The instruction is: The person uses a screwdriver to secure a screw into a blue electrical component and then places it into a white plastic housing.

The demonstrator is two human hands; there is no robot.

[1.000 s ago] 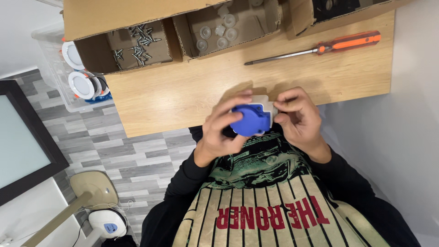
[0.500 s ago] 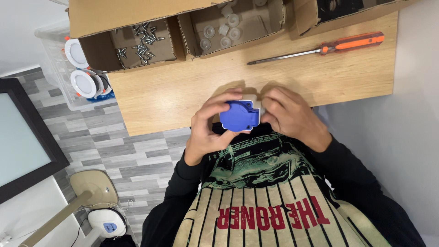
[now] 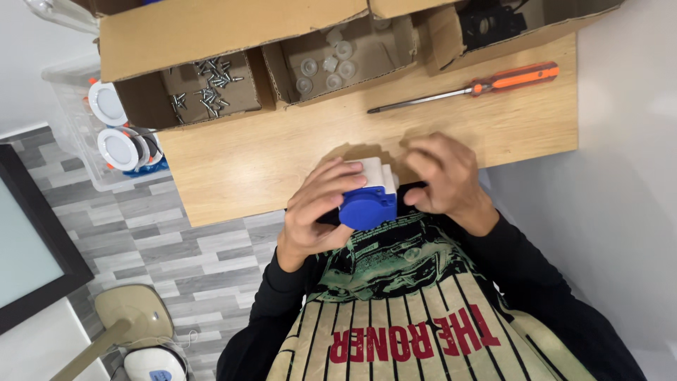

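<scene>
Wooden table [image 3: 282, 162], then blue-and-white plastic socket block [image 3: 368, 197] held over its near edge. Left hand [image 3: 317, 208] clamped round it; right hand [image 3: 444, 180] fingers curled alongside, contact unclear. Looks rigid, light, smooth; grip the flat sides

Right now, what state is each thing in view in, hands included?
Left hand: grip closed around the blue-and-white socket.
Right hand: at the socket's other side, fingers curled; contact unclear.
Blue-and-white socket: held above the table edge, blue cap closed.
Screwdriver: lying flat on the wooden table, untouched.
Screw box: open, loose screws inside.
Box of clear caps: open.
</scene>
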